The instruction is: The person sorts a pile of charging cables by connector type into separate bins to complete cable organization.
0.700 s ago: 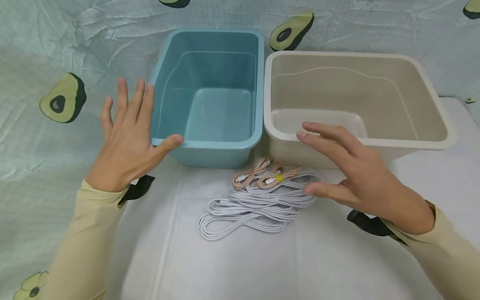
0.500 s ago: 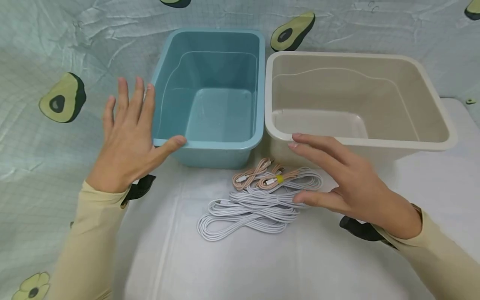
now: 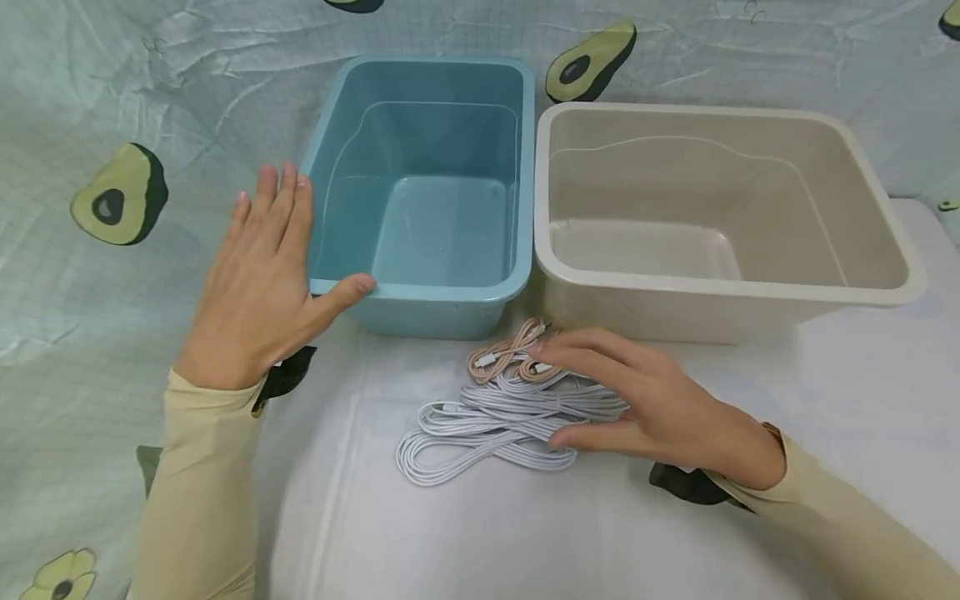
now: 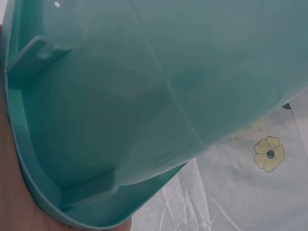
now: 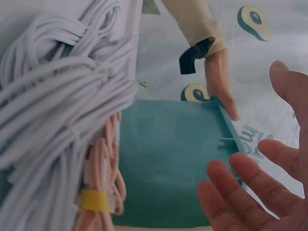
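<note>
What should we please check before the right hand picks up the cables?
1. Right hand over the white cables: ok, fingers straight, thumb at the bundle's near edge.
2. Grip closed on cables: not ok.
3. Pink cables beside the white ones, yellow tie in place: ok.
4. Blue bin empty, left hand flat against its side: ok.
5. Beige bin empty: ok.
6. Cables untangled: cannot tell.

The head view looks down from above; both wrist views sit low and close, sharing the blue bin [image 3: 420,192].
</note>
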The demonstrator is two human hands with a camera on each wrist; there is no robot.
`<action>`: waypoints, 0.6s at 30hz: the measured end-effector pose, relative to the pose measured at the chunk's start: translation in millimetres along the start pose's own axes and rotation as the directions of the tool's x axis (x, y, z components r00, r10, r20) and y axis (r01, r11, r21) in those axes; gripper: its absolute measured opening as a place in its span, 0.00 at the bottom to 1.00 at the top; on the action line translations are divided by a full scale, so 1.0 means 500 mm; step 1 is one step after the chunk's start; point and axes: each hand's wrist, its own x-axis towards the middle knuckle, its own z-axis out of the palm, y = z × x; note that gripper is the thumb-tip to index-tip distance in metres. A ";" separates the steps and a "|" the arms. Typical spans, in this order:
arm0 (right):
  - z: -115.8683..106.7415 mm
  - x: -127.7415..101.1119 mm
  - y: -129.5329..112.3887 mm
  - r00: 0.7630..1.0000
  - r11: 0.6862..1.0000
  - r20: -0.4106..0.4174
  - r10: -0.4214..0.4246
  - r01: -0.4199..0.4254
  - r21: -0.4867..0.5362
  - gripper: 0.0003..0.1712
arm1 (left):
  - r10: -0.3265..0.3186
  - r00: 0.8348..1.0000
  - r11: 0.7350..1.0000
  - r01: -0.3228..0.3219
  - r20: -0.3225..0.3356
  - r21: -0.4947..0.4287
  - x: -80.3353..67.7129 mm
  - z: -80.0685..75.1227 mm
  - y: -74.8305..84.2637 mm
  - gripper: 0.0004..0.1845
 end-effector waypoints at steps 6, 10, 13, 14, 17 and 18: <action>0.031 -0.002 0.019 0.999 0.998 0.020 0.047 -0.047 0.038 0.36 | -0.006 1.000 1.000 0.006 -0.019 0.013 -0.008 -0.008 -0.001 0.61; 0.048 -0.006 0.030 0.997 0.997 0.028 0.078 -0.078 0.028 0.34 | 0.002 1.000 1.000 -0.001 -0.026 0.027 -0.009 -0.008 0.000 0.61; 0.058 -0.012 0.033 0.991 0.992 0.047 0.127 -0.127 -0.011 0.36 | 0.004 1.000 1.000 -0.003 -0.025 0.025 -0.008 -0.003 -0.001 0.62; 0.062 -0.014 0.034 0.989 0.990 0.053 0.139 -0.138 -0.029 0.37 | 0.003 1.000 1.000 -0.002 -0.026 0.021 -0.008 -0.001 -0.001 0.62; 0.075 -0.021 0.037 0.984 0.986 0.081 0.159 -0.154 -0.058 0.39 | -0.002 1.000 1.000 0.002 -0.019 0.010 -0.008 0.002 -0.001 0.63; 0.079 -0.023 0.039 0.981 0.985 0.096 0.167 -0.161 -0.067 0.39 | -0.002 1.000 1.000 0.002 -0.019 0.008 -0.008 0.001 0.000 0.63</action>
